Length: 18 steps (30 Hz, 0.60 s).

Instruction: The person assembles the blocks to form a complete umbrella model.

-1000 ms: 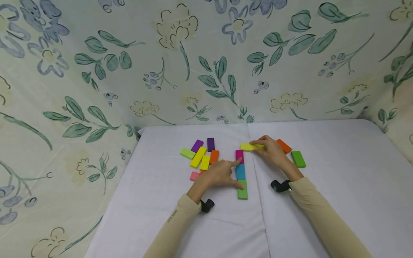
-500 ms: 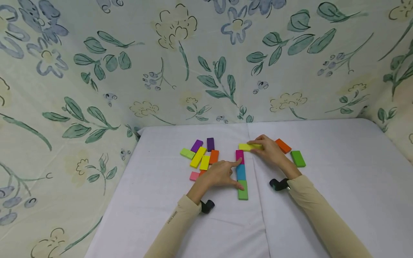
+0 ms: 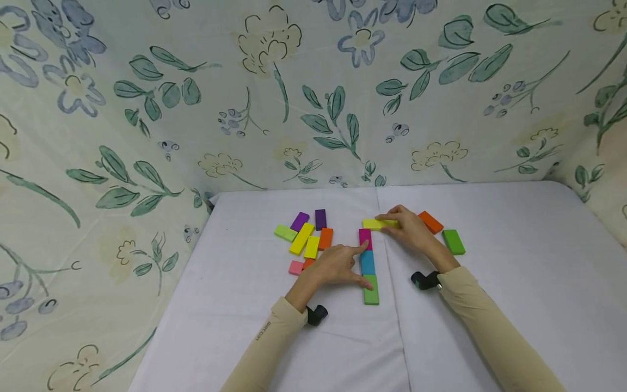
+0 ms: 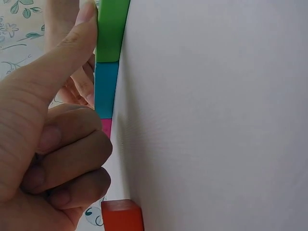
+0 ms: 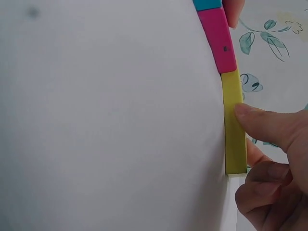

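Note:
In the head view, a green block (image 3: 371,294), a blue block (image 3: 367,262) and a magenta block (image 3: 364,236) lie end to end in a column. My left hand (image 3: 334,264) spreads its thumb onto the green block and its index finger onto the magenta one; the left wrist view shows its other fingers curled in. A yellow block (image 3: 370,224) lies crosswise at the column's far end, pinched between thumb and fingers of my right hand (image 3: 410,231). In the right wrist view the yellow block (image 5: 234,139) meets the end of the magenta block (image 5: 219,38).
Left of the column is a loose group of purple, yellow, light green, orange (image 3: 325,238) and pink (image 3: 296,267) blocks. Beyond my right hand lie an orange block (image 3: 431,222) and a green block (image 3: 453,242). A floral cloth backs the white table (image 3: 519,261).
My right hand has slid the yellow block slightly left, over the magenta block's far end. The column's near end has shifted a little right under my left hand.

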Motion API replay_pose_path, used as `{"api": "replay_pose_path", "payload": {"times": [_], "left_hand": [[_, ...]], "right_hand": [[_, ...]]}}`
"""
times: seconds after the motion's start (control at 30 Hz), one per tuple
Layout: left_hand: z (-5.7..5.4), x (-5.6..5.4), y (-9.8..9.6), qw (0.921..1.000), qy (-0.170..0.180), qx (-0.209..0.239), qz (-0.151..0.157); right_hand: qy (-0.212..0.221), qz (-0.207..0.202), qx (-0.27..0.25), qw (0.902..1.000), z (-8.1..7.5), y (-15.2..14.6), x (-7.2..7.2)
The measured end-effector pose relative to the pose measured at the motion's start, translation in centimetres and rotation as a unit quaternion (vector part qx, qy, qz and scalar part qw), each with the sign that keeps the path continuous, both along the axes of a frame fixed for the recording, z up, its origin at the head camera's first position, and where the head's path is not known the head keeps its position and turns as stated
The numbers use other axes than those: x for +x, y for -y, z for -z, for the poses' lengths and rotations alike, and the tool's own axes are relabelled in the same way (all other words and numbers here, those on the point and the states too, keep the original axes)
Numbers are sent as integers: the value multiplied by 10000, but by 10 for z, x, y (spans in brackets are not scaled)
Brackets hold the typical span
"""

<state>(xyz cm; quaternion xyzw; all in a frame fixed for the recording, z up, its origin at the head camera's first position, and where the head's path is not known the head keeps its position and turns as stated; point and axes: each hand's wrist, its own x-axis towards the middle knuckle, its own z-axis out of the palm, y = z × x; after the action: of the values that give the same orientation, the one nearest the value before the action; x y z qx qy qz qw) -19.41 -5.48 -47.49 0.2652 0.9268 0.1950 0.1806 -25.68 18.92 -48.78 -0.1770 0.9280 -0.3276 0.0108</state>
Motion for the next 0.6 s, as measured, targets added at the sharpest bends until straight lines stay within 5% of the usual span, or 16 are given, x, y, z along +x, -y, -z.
{"api": "replay_pose_path", "payload": {"times": [0.3, 0.6], "left_hand": [[0, 0, -1, 10000, -16, -25, -25], [1, -1, -2, 9999, -82, -61, 10]], "right_hand": [[-51, 200, -65, 9998, -3, 1, 6], [728, 462, -1451, 9857, 10, 23, 24]]}}
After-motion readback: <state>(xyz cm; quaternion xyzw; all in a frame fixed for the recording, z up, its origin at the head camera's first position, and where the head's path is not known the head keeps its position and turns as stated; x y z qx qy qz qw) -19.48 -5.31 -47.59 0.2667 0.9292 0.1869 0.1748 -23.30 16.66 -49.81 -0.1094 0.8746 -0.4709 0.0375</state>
